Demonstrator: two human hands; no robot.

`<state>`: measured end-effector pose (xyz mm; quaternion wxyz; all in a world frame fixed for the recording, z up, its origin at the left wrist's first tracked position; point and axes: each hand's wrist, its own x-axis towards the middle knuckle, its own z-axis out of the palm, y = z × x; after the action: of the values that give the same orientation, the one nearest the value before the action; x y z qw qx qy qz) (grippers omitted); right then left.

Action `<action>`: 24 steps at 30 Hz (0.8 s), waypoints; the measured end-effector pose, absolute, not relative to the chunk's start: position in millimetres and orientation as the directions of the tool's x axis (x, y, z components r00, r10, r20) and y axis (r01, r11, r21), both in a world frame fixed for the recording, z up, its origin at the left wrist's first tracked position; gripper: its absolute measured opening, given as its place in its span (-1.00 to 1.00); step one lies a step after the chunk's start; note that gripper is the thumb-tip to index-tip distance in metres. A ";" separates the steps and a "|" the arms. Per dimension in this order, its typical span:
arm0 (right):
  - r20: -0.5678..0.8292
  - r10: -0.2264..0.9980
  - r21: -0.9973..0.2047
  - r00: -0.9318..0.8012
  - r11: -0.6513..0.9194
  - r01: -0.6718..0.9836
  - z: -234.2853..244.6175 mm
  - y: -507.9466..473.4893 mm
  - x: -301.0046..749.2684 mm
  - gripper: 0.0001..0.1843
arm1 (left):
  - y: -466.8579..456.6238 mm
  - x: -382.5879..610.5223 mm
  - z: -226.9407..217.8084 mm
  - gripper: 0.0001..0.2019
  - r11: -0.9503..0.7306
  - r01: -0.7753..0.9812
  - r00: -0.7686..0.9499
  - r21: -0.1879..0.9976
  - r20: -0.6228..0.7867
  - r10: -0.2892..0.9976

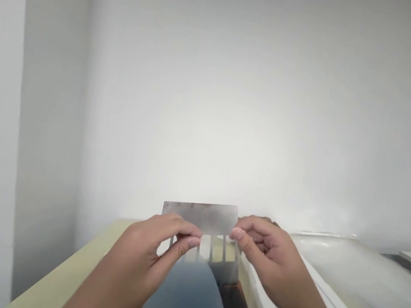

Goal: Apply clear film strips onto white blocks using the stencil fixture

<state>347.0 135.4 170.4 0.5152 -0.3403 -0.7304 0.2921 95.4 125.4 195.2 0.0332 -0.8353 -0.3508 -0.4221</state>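
Pinching the lower left edge of a thin grey metal plate (201, 216), the left hand (152, 250) is seen closed on it with thumb and forefinger, and the lower right edge is clamped in the same way by the right hand (266, 261). The plate is held upright above the pale bench (83, 270), with a white wall (238, 101) behind it. Narrow upright slots are cut in its lower half, and rust-coloured specks are seen along its top edge. Just below the plate a dark, rounded, blue-grey surface (185, 298) is seen, cut off by the lower border. Long white strips (326, 300) are laid on the bench at the right, beneath the right wrist.
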 end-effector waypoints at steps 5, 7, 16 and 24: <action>0.544 0.806 -0.768 -0.235 0.590 0.247 164.2 155.0 337.6 -0.54 | 140.3 77.3 189.8 -0.92 -0.732 0.612 0.377 0.300 0.703 0.603; 0.567 0.801 -0.736 -0.189 0.597 0.320 160.2 159.5 333.0 -0.59 | 139.4 73.3 191.5 -0.94 -0.717 0.618 0.380 0.322 0.676 0.631; 0.796 0.518 -0.304 -0.312 0.789 0.534 160.2 134.3 305.2 -0.85 | 134.2 74.1 193.3 -0.91 -0.738 0.577 0.441 0.350 0.627 0.642; 0.564 0.687 -0.774 -0.459 0.633 -0.004 162.0 141.9 311.2 -0.78 | 127.8 79.2 195.1 -0.80 -0.853 0.433 0.505 0.291 0.706 0.497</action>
<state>311.2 141.9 162.0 0.4709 -0.2213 -0.7711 0.3669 79.2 127.8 195.1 -0.0381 -0.8666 -0.2683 -0.4191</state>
